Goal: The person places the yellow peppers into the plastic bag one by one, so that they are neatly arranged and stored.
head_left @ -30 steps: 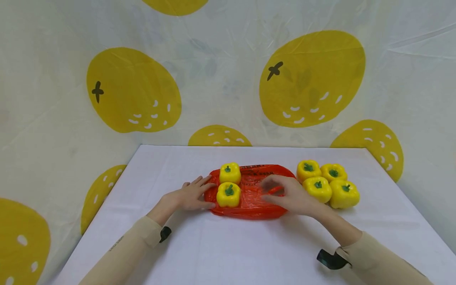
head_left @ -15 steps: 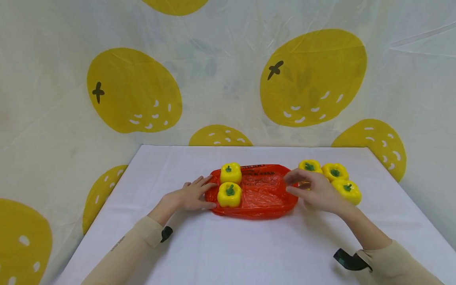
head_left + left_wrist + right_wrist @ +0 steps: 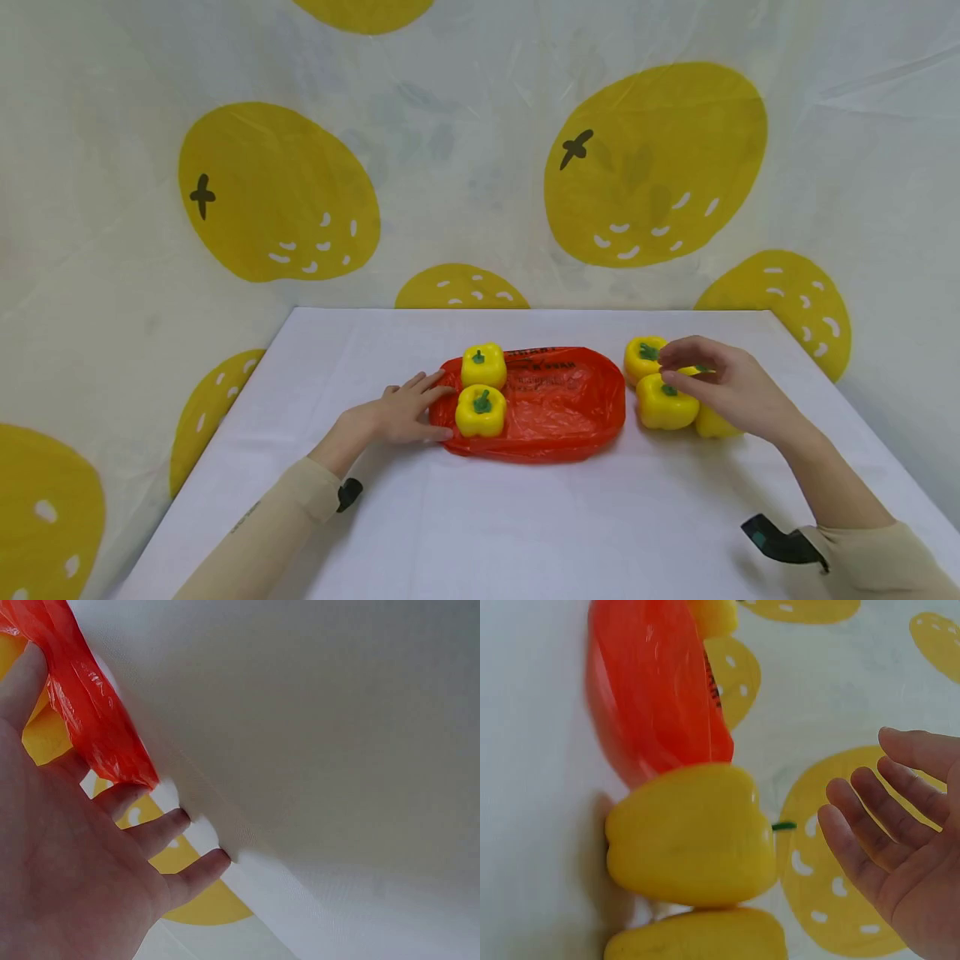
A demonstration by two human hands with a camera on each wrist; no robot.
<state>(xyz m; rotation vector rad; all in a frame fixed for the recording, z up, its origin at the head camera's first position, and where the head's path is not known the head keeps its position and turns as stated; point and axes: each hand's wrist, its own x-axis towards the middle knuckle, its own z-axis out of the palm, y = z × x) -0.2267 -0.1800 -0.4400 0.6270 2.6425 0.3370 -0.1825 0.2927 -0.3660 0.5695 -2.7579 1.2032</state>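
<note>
A red plastic bag with dark print lies spread out mid-table. Two yellow bell peppers with green stems, a rear one and a front one, sit on its left part. My left hand touches the bag's left edge with spread fingers; the left wrist view shows thumb and fingertips against the red plastic. Over the group of yellow peppers to the right hovers my right hand, holding nothing and partly hiding them. Nearest its fingertips is a front pepper, also a pepper in the right wrist view.
Another pepper stands at the back of the right group, and one is mostly behind the right hand. The table has a white cover. A curtain with yellow fruit print hangs behind it.
My right hand has moved right, from above the bag to above the right-hand peppers, its fingers staying loosely bent. The left hand and the two peppers on the bag keep their places.
</note>
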